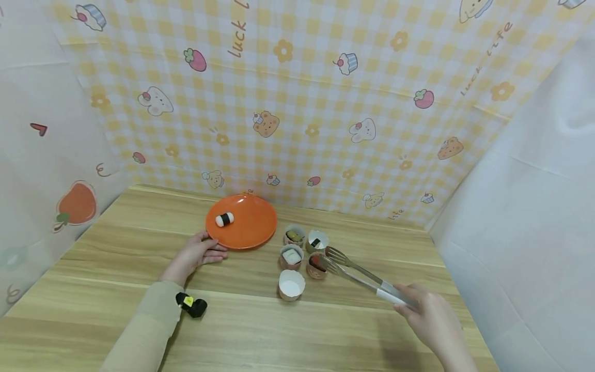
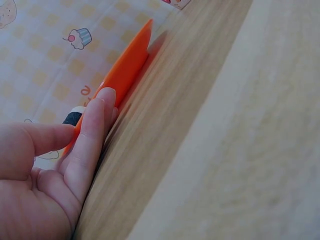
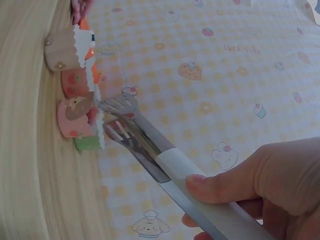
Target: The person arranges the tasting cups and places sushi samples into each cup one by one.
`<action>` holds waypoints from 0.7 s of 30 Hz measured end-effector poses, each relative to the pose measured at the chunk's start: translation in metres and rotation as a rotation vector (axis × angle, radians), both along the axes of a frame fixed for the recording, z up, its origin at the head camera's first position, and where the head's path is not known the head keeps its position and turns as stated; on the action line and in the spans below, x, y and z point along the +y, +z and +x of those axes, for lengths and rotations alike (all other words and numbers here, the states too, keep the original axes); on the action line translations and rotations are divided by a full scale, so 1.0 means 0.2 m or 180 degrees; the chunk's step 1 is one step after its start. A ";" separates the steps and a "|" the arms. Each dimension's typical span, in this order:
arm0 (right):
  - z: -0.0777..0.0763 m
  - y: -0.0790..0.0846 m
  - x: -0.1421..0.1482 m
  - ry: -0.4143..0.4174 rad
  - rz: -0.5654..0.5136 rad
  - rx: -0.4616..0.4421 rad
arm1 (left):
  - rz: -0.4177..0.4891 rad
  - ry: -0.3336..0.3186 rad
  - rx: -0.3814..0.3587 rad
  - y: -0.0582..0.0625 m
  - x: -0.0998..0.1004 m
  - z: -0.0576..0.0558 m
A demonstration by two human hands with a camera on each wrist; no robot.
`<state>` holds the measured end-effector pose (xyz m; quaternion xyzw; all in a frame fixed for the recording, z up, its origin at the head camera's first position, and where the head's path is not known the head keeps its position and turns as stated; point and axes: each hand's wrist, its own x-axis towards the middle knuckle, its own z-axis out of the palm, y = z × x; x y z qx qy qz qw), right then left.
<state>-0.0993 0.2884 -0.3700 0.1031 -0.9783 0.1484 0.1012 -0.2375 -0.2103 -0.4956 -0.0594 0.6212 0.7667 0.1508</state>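
My left hand [image 1: 197,256] pinches the near left rim of an orange plate [image 1: 251,225], thumb on top and fingers beneath. On the plate's left side lies a white piece with a black band [image 1: 224,219], like a small sushi roll. My right hand [image 1: 432,315] grips metal tongs [image 3: 172,165] by their white handles. The fork-like tips stand slightly apart, with nothing seen between them. In the head view they overlap a paper cup with a reddish piece [image 1: 317,264]; in the right wrist view they are close to the cups' rims.
More paper cups stand beside it: one with an olive-brown piece [image 1: 294,235], one with a dark-banded piece [image 1: 318,241], one with a white piece [image 1: 291,258]. The nearest cup [image 1: 292,285] shows only its white inside. A checked cloth [image 1: 307,103] rises behind the wooden table [image 1: 241,330].
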 end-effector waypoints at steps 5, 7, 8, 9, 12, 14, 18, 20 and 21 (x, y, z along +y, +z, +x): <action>0.01 0.01 0.00 -0.0018 -0.0025 0.0056 | 0.0005 0.0003 0.0004 -0.01 0.00 0.00; 0.01 0.01 0.00 -0.0008 -0.0031 0.0059 | 0.0003 0.0006 0.0004 -0.01 0.00 0.00; 0.01 0.01 0.00 0.0001 -0.0032 0.0058 | -0.0001 0.0005 0.0006 -0.01 0.00 0.00; 0.01 0.01 -0.01 0.0007 -0.0040 0.0055 | -0.0006 0.0008 0.0006 0.00 0.00 0.00; 0.01 0.00 -0.01 0.0018 -0.0050 0.0033 | -0.0020 0.0009 0.0015 0.00 0.00 0.00; 0.01 0.00 -0.01 0.0020 -0.0041 0.0031 | -0.0029 0.0011 0.0016 0.00 0.00 0.00; 0.00 0.00 -0.02 0.0032 -0.0035 0.0063 | -0.0030 0.0023 -0.0006 0.00 0.00 0.00; 0.00 0.00 -0.03 0.0025 -0.0022 0.0078 | -0.0036 0.0021 -0.0014 0.01 0.00 0.00; 0.00 0.00 -0.03 0.0020 -0.0025 0.0078 | -0.0043 0.0020 -0.0014 0.01 0.00 0.00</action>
